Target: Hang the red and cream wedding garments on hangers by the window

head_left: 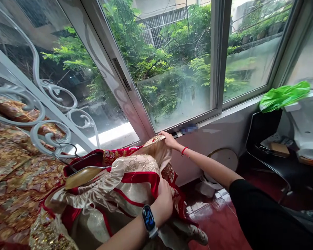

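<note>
A cream and red costume (pixel 138 165) with gold embroidery, gathered satin and red trim hangs in front of me. A gold-coloured hanger (pixel 82 177) shows in its neck opening, and a dark hook rises above it. My right hand (pixel 169 139) pinches the upper far edge of the costume close to the window sill, holding the cloth stretched out. Lower down, my left hand (pixel 165 194) is closed on the costume's red-edged side, with its fingertips hidden in the folds. A smartwatch (pixel 148 219) is on my left wrist and a red string bracelet (pixel 184 150) on my right.
White scrolled metalwork (pixel 49 132) and gold patterned cloth (pixel 13 156) are at the left. Behind the costume is a sliding window (pixel 139 111). To the right stand a black chair (pixel 266 156), a green plastic bag (pixel 284 95) and a white machine-like object (pixel 309 128). The floor (pixel 224 222) is red tile.
</note>
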Tool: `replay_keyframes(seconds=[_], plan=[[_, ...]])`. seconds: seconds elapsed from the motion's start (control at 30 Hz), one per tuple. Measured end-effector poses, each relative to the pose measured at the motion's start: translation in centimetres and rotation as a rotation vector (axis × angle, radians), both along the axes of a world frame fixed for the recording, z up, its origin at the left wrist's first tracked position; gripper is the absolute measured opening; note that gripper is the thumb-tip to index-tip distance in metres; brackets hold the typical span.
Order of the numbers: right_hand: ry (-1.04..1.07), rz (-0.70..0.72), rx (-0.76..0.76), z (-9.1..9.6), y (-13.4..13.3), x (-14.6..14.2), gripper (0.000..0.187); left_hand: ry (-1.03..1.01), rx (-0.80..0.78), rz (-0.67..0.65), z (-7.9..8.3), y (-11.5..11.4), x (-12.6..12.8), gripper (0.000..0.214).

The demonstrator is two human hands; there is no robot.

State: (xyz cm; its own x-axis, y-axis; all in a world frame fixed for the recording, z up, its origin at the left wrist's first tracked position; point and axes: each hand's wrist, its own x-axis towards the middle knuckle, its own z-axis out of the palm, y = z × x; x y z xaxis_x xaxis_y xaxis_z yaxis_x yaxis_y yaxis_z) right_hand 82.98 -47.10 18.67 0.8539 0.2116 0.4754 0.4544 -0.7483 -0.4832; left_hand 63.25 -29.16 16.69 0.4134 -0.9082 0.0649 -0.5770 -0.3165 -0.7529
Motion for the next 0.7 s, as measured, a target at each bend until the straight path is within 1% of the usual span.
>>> replay_keyframes(seconds=[0.07, 0.17, 0.23, 0.27, 0.33, 0.37, 0.43, 0.5, 0.53, 0.6, 0.7], plan=[[-0.018, 0.050, -0.068, -0.2, -1.4, -0.3, 0.029, -0.016, -0.015, 0.001, 0.2, 0.4, -1.9, 0.031], [-0.028, 0.117, -0.161, -0.3, -2.9, -0.5, 0.021, -0.014, -0.013, 0.045, 0.2, 1.1, -4.1, 0.032], [-0.031, 0.136, -0.192, 0.0, -3.2, -0.7, 0.023, 0.005, 0.008, 0.059, 0.1, 1.5, -4.7, 0.033], [-0.031, 0.136, -0.199, 0.2, -3.3, -0.8, 0.024, 0.015, 0.015, 0.067, 0.1, 1.6, -4.6, 0.034], [-0.030, 0.144, -0.203, 0.9, -3.6, -1.6, 0.028, 0.036, 0.007, 0.105, -0.1, 1.3, -3.5, 0.036], [-0.018, 0.170, -0.183, 1.3, -3.9, -2.3, 0.030, 0.053, -0.006, 0.146, -0.2, 0.7, -2.6, 0.035], [0.056, 0.261, -0.096, 2.5, -4.7, -3.9, 0.032, 0.143, -0.016, 0.265, -0.2, -0.9, -0.4, 0.033], [0.185, 0.355, 0.022, 4.1, -5.5, -5.4, 0.028, 0.263, -0.020, 0.369, -0.1, -3.0, 1.8, 0.033], [0.250, 0.375, 0.077, 5.1, -5.6, -6.0, 0.026, 0.310, -0.024, 0.400, 0.1, -4.1, 2.6, 0.034], [0.331, 0.307, 0.182, 7.1, -5.1, -6.6, 0.025, 0.355, -0.048, 0.410, 0.4, -5.6, 3.7, 0.034], [0.359, 0.130, 0.316, 10.1, -3.2, -7.2, 0.031, 0.406, -0.068, 0.328, 1.0, -6.2, 4.6, 0.024]])
